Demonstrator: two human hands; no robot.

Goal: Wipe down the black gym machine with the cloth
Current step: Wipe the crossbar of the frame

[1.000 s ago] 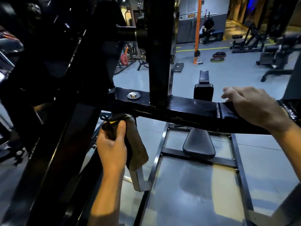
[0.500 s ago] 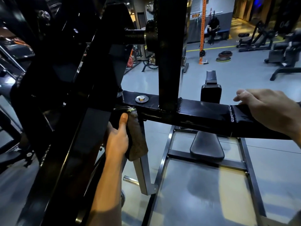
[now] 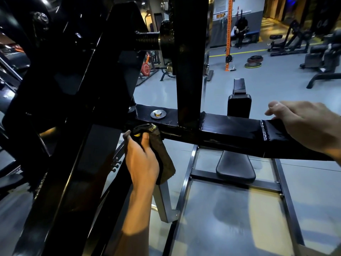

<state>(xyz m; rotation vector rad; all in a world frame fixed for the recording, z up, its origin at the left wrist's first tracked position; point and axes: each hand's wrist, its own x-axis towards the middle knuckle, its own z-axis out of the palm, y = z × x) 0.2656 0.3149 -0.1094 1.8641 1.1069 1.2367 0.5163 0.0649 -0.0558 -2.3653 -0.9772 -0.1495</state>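
Two hands work: left grip (image 3: 142,159) clutches cloth (image 3: 162,156), pressing firmly along crossbar (image 3: 230,130); right hand (image 3: 306,124) rests flat, fingers relaxed, bracing.

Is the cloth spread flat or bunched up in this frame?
Bunched. The left hand grips the cloth wadded at the top against the black crossbar, with a loose flap hanging below the hand.

Dark cloth (image 3: 162,154) bunched against black machine (image 3: 230,126)
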